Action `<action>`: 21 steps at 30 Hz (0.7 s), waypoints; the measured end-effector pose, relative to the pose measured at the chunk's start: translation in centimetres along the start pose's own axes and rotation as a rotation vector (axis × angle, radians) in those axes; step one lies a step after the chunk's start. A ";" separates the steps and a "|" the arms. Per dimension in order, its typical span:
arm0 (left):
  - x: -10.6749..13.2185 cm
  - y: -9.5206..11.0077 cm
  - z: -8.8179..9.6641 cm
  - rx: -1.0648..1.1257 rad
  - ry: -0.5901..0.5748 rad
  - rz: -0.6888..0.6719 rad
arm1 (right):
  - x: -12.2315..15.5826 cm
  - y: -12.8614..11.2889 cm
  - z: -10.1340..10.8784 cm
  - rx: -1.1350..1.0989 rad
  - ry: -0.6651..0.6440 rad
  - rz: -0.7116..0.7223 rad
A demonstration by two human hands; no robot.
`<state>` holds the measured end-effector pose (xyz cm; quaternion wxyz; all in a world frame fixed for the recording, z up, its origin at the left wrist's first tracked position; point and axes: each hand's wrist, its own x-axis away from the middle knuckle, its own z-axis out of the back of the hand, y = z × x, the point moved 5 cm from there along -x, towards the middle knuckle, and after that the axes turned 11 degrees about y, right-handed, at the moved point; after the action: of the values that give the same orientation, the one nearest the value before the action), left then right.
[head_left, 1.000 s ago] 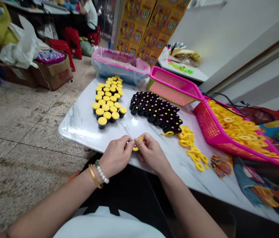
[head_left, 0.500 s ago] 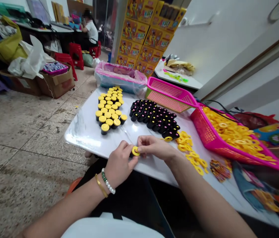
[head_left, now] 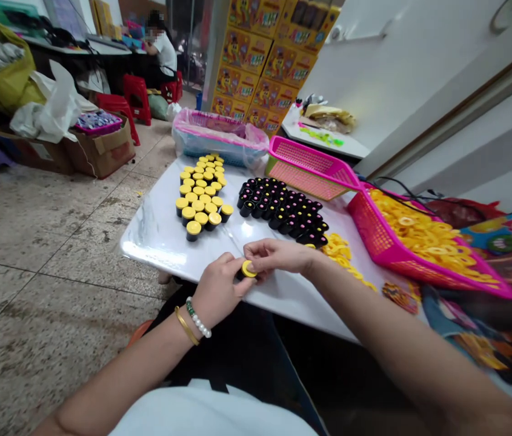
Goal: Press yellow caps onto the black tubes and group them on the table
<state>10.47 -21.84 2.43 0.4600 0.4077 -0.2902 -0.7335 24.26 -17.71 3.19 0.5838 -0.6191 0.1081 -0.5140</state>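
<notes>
Near the table's front edge, my left hand (head_left: 217, 287) is closed around a small black cup-shaped piece with a yellow top (head_left: 248, 269). My right hand (head_left: 278, 255) reaches in from the other side, its thumb pressed on the yellow top and its other fingers curled against the piece. Beyond my left hand stand several black pieces with yellow tops (head_left: 198, 206), upright in a loose group. Further right are rows of black pieces without yellow tops (head_left: 278, 207), with small pink or yellow centres. Loose yellow rings (head_left: 338, 247) lie beyond my right forearm.
A pink basket (head_left: 374, 242) heaped with yellow rings sits at the right. Behind the rows are another pink basket (head_left: 312, 172) and a plastic-lined basket (head_left: 219, 144). Yellow cartons (head_left: 256, 66) are stacked at the back. Another person (head_left: 163, 51) sits at the far left.
My right hand has come further over the piece, its thumb now on top of the yellow part. Both hands have risen slightly in view, and the right forearm covers more of the loose rings.
</notes>
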 end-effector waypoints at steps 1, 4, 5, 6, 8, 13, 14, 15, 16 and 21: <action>-0.1 0.0 0.0 -0.003 -0.008 0.002 | -0.3 -0.2 0.1 0.020 -0.032 -0.044; -0.2 -0.4 -0.3 -0.029 -0.003 0.024 | -0.9 -0.9 -0.3 0.044 -0.075 -0.135; -0.1 -0.5 -0.3 -0.034 0.006 0.042 | -1.0 -1.2 -0.7 0.048 -0.055 -0.129; 0.0 -0.6 -0.4 -0.033 0.016 0.063 | -0.9 -1.5 -1.3 0.061 0.000 -0.099; 0.2 -0.8 -0.5 -0.021 0.035 0.100 | -0.5 -2.2 -2.2 0.125 0.185 0.027; 1.0 -0.8 2.0 -0.100 0.076 0.047 | 1.2 -1.8 -3.4 0.119 0.317 0.134; 0.9 -1.1 3.3 -0.152 0.121 0.031 | 1.3 -1.9 -3.0 0.136 0.325 0.149; 0.8 -1.5 4.9 -0.217 0.183 0.027 | 1.2 -2.2 -2.0 0.202 0.391 0.189; 0.5 -2.2 6.5 -0.288 0.247 0.031 | 1.2 -2.7 -0.8 0.316 0.513 0.248; -2.4 -6.0 11.2 -0.599 0.355 0.115 | -0.5 -5.1 4.9 1.040 1.127 0.299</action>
<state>-1.25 -16.61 4.05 0.6429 0.3590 0.0000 -0.6766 25.33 -12.83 8.20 0.7192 0.1094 0.2157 -0.6514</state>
